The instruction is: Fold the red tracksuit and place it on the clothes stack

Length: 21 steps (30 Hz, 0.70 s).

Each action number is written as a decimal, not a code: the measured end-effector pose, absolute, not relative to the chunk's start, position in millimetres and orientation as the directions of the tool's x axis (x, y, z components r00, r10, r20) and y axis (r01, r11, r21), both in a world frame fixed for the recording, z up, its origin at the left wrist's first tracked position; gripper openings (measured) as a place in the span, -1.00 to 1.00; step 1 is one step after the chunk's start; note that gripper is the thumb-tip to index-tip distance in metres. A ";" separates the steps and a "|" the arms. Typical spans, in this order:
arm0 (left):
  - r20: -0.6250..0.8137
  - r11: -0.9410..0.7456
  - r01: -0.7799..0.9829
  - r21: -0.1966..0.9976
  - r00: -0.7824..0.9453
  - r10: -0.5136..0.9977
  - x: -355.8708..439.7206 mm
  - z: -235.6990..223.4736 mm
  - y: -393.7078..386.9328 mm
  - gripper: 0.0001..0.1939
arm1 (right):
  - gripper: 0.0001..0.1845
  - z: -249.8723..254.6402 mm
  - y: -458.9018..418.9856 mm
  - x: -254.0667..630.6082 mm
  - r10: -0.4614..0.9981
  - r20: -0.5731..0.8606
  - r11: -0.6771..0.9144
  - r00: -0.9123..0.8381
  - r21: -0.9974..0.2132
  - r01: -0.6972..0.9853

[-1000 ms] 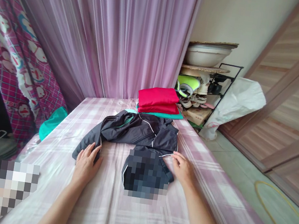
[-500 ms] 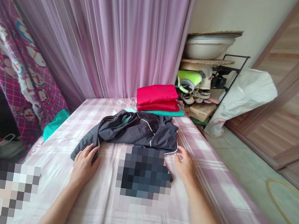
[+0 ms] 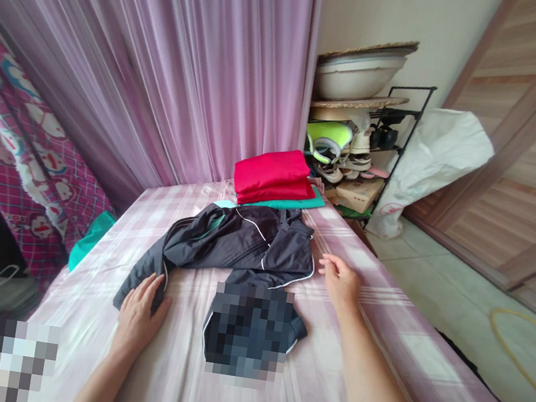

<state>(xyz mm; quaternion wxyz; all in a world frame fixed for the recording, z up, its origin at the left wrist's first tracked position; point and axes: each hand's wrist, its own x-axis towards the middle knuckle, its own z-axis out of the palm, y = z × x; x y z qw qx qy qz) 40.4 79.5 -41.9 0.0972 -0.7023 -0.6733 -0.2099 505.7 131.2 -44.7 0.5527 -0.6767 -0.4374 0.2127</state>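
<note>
Head view: the left hand (image 3: 138, 316) lies open, its fingers (image 3: 153, 286) resting flat on the sleeve (image 3: 136, 290) of a dark track jacket (image 3: 241, 244), not clenching it. The right hand (image 3: 340, 282) is also open and empty, just beside the jacket's right edge. The jacket looks soft, light and limp, easiest to take by a cuff or hem. It sprawls mid-frame on a pink plaid bed sheet (image 3: 366, 350), below a folded red cloth (image 3: 272, 175) on a teal cloth (image 3: 292, 203).

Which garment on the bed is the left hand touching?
The dark track jacket with white piping: the left hand lies against its lower edge. The red folded cloth and teal cloth beneath it sit beyond the jacket, untouched.
</note>
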 end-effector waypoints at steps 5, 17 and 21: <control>0.354 0.147 0.968 0.201 -0.212 0.911 50.9 -22.0 101.3 -0.12 | -0.65 -43.6 133.4 505.8 0.831 0.200 -0.002 0.519 -0.932 0.364; 0.095 0.011 0.995 0.096 -0.020 0.995 60.1 35.3 166.1 -0.43 | -0.67 -47.0 138.3 509.6 0.847 0.188 -0.053 0.497 -0.901 0.432; -0.146 -0.117 0.944 0.308 0.168 0.975 53.0 65.9 158.7 -0.56 | -0.64 -49.0 138.7 510.9 0.835 0.206 -0.068 0.510 -0.881 0.468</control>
